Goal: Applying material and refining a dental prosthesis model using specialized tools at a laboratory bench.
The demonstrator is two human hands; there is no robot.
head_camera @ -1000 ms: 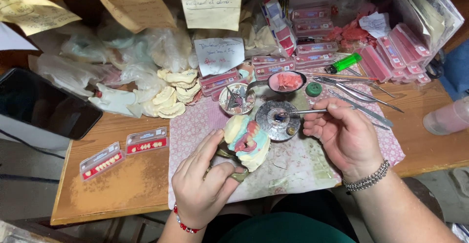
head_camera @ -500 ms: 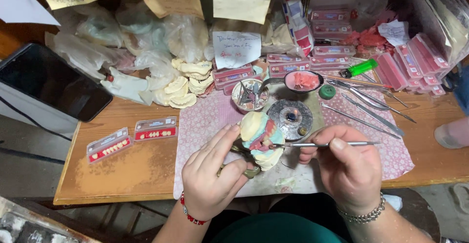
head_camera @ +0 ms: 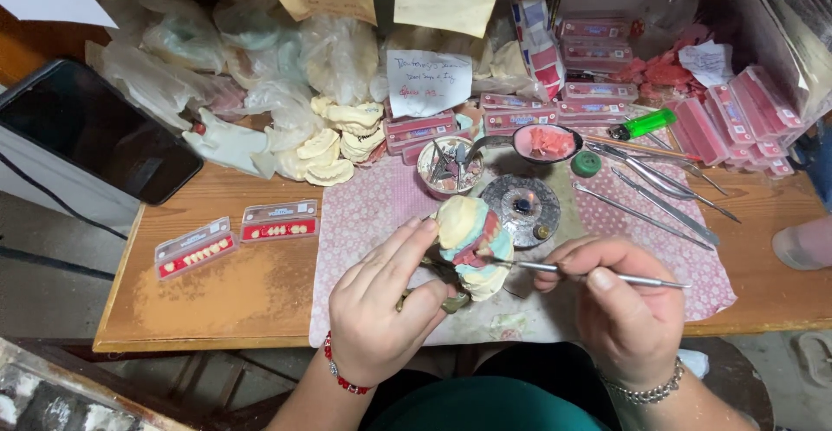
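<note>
The left hand (head_camera: 377,310) holds a dental cast (head_camera: 472,245) in a closed grip, fingers wrapped under and behind it, raised just above the patterned cloth (head_camera: 364,223) at the counter's (head_camera: 234,284) front edge. The cast shows cream plaster with pink and pale green wax. The right hand (head_camera: 620,305) is clenched round a thin metal tool (head_camera: 589,273), its tip touching the pink wax at the cast's side.

Just behind the cast a small flame burns in a round metal burner (head_camera: 522,207), beside a spoon of pink wax (head_camera: 548,142), a green cap (head_camera: 586,164) and a cup of small tools (head_camera: 449,164). More steel instruments (head_camera: 659,193) lie on the cloth to the right, with a green lighter (head_camera: 643,124) beyond. 2 red tooth cards (head_camera: 234,233) lie on bare wood to the left, near a dark phone (head_camera: 95,132). Plaster casts (head_camera: 334,141) and plastic bags are heaped at the back.

The risks, judged from this: the knuckles and the cast sit close to the flame, so a drift backward could scorch skin or soften the wax. A slip of the tip could gouge the wax or shift a set tooth. The cast is carried by 1 hand only, and a loosened hold would drop it on the counter, where plaster chips easily.
</note>
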